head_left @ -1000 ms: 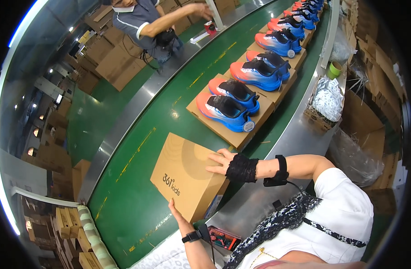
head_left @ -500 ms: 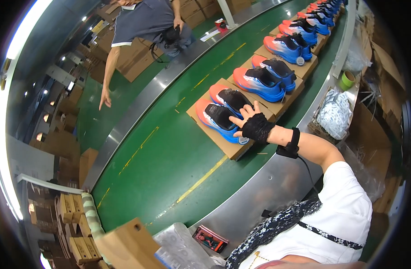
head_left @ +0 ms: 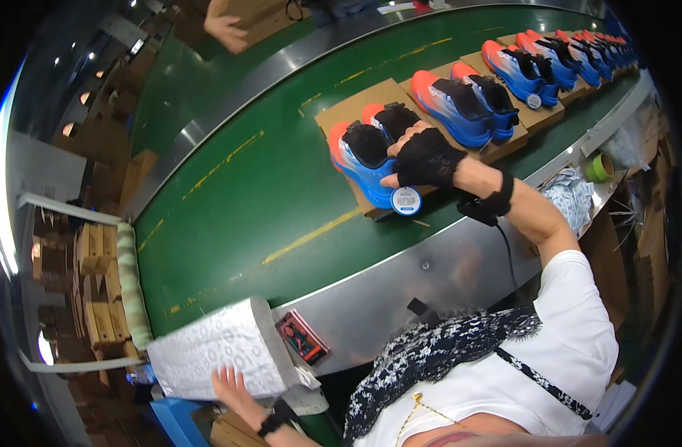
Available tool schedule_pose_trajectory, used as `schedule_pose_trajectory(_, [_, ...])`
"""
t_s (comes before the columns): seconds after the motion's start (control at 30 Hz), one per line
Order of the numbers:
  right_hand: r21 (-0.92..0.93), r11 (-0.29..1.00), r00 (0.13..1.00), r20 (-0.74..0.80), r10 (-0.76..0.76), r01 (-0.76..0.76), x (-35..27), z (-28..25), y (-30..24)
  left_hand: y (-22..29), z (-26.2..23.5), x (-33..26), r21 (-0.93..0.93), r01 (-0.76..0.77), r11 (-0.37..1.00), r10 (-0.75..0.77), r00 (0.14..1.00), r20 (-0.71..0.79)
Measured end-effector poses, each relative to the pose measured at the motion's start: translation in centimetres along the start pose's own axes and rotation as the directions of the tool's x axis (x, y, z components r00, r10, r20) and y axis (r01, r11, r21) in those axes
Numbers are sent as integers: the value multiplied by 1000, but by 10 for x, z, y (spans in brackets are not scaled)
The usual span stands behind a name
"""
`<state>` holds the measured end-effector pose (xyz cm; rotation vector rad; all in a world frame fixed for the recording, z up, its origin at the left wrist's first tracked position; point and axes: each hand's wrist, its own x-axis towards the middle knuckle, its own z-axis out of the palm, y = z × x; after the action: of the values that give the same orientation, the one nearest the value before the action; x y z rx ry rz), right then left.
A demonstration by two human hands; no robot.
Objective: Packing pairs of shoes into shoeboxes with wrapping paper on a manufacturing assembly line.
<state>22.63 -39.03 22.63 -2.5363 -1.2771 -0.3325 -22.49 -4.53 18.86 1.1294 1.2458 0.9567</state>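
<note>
My right hand [head_left: 426,158], in a black lace fingerless glove, is closed over the heels of the nearest pair of running shoes [head_left: 367,179], orange at the toe and blue toward the heel. The pair stands on a flat cardboard box [head_left: 341,108], and a round white tag [head_left: 406,201] hangs by the near heel. At the lower left, my left hand [head_left: 233,389] lies with fingers apart on a stack of white patterned wrapping paper [head_left: 218,346]. Behind the first pair, another pair of the same shoes [head_left: 464,104] sits on its own box.
More shoes on boxes run along the green conveyor belt [head_left: 229,216] toward the upper right. A metal ledge [head_left: 386,283] edges my side, with a phone-like red-framed item [head_left: 302,337] on it. Green tape [head_left: 598,168] lies at right. Another person's hand [head_left: 225,30] shows across the belt.
My right hand has gone from spread fingers to curled over the shoe heels. My left hand has come into view on the paper; the brown box near there is out of place. The view has shifted.
</note>
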Motion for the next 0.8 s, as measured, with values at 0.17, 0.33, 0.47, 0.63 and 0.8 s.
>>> schedule_pose_trajectory(0.17, [153, 964, 953, 182, -242, 216, -12, -43, -36, 26, 190, -34, 60, -349, 935, 235, 738, 632])
schedule_pose_trajectory(0.33, [167, 851, 853, 79, -515, 498, -33, -64, -69, 82, 303, -127, -53, -646, 761, 268, 239, 933])
schedule_pose_trajectory(0.47, [171, 793, 784, 135, -606, 584, -51, -45, -86, 60, 330, -143, 6, -833, 553, 117, 85, 989])
schedule_pose_trajectory(0.63, [227, 742, 732, 141, -666, 631, -84, -7, -96, 23, 314, -137, 88, -767, 636, -51, 72, 996])
schedule_pose_trajectory(0.8, [288, 632, 605, 185, -774, 720, -112, 46, -94, -13, 289, -142, 201, -823, 531, -234, 86, 968])
